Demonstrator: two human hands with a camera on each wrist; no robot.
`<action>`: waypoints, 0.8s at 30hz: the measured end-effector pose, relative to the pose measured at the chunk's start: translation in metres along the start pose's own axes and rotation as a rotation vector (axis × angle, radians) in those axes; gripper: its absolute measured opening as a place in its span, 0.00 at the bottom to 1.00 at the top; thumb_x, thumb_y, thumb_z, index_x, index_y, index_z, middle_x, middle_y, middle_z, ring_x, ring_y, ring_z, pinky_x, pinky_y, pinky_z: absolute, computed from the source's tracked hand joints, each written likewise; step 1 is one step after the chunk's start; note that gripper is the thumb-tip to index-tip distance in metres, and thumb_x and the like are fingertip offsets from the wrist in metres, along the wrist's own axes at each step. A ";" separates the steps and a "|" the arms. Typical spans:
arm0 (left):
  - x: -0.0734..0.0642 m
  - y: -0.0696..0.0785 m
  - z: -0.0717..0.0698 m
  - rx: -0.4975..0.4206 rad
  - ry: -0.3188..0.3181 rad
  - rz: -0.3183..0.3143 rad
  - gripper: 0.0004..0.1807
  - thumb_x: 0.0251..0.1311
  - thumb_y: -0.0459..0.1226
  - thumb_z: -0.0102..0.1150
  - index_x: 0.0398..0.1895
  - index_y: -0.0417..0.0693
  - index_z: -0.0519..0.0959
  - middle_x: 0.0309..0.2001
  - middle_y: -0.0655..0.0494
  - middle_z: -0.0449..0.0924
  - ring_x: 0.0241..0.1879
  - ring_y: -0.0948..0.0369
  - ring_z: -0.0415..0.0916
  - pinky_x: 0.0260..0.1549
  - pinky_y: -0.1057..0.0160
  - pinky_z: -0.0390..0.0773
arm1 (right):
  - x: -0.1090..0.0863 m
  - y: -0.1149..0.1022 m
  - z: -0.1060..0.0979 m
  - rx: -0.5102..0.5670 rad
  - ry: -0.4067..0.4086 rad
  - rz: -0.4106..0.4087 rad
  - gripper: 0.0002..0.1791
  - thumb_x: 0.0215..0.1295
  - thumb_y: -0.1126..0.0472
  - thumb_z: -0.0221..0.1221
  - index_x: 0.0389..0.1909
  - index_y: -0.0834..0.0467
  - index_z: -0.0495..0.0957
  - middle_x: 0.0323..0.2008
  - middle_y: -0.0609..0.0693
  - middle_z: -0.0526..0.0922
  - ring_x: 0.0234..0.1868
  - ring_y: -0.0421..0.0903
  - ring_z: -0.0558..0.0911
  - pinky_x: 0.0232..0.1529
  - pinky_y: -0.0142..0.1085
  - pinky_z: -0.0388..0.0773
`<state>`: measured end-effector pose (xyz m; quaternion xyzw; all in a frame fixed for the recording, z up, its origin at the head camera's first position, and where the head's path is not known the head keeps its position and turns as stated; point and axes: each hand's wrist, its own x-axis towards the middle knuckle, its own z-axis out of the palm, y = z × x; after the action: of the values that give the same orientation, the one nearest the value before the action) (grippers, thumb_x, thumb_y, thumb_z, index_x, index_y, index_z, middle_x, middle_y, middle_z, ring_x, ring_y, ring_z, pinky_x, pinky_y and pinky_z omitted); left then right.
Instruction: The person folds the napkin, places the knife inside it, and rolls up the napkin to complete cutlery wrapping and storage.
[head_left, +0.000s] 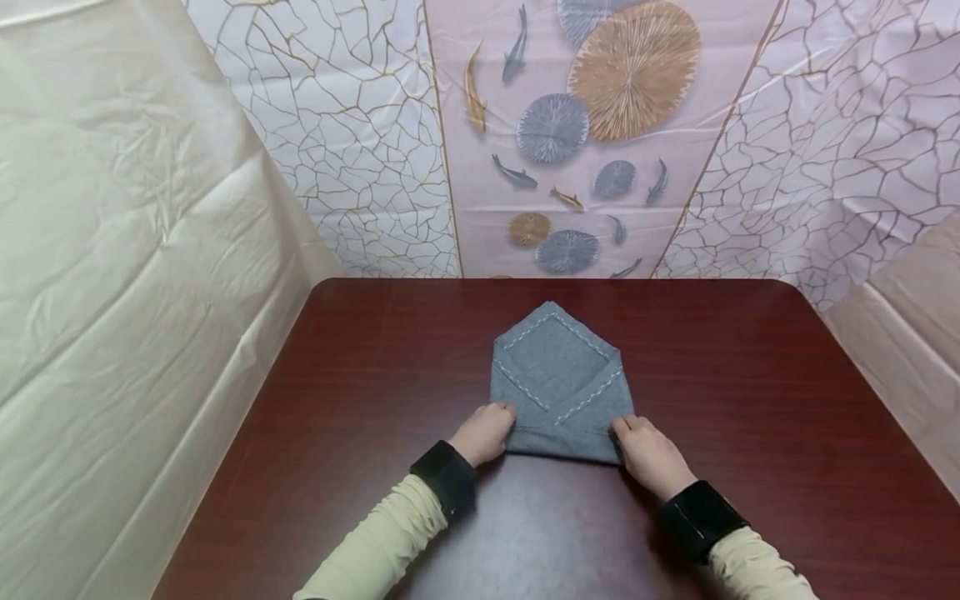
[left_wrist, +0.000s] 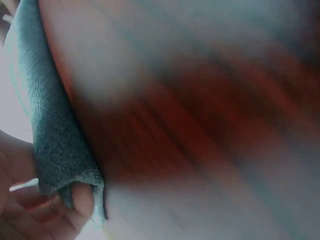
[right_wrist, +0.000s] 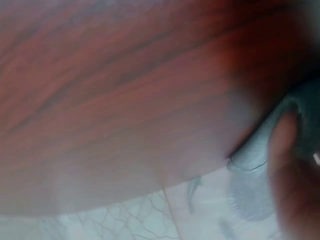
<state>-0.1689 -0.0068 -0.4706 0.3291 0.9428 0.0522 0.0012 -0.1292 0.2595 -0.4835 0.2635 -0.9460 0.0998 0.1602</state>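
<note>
the folded grey cloth with white zigzag stitching in a diamond (head_left: pixel 558 367) lies on the glossy red-brown wooden table (head_left: pixel 360 375), straight ahead of me, between my two hands. its long axis, as i judge it, runs away from me, from a straight, doubled near edge to a pointed far end. my left hand (head_left: pixel 483 433) pinches its left side close to the near corner; my right hand (head_left: pixel 651 454) is clamped on the near right corner. neither is nearer, since both touch the fabric. that near edge spans from grip to grip, so moving it evenly calls, i think, for both hands together.
</note>
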 end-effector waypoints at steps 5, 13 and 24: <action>0.001 0.008 0.000 0.255 0.101 0.002 0.05 0.49 0.33 0.61 0.28 0.53 0.77 0.31 0.58 0.74 0.35 0.60 0.71 0.31 0.62 0.67 | 0.000 0.000 0.003 -0.140 0.170 -0.106 0.10 0.39 0.75 0.60 0.17 0.62 0.67 0.20 0.55 0.66 0.23 0.53 0.68 0.22 0.40 0.68; -0.007 0.016 -0.003 0.420 0.206 0.160 0.09 0.46 0.36 0.61 0.12 0.57 0.79 0.18 0.62 0.75 0.21 0.63 0.71 0.24 0.65 0.67 | -0.007 -0.003 0.000 -0.147 0.154 -0.163 0.08 0.38 0.74 0.56 0.11 0.61 0.69 0.16 0.52 0.66 0.21 0.50 0.68 0.19 0.38 0.69; -0.032 0.008 0.000 0.315 0.075 0.234 0.03 0.48 0.33 0.57 0.28 0.47 0.77 0.27 0.57 0.76 0.31 0.61 0.75 0.37 0.63 0.74 | -0.021 -0.001 -0.003 -0.079 0.114 -0.241 0.10 0.31 0.68 0.53 0.22 0.67 0.75 0.24 0.53 0.65 0.25 0.50 0.66 0.23 0.39 0.69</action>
<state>-0.1386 -0.0209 -0.4704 0.4305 0.8940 -0.0839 -0.0917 -0.1109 0.2693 -0.4884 0.3624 -0.9001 0.0572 0.2348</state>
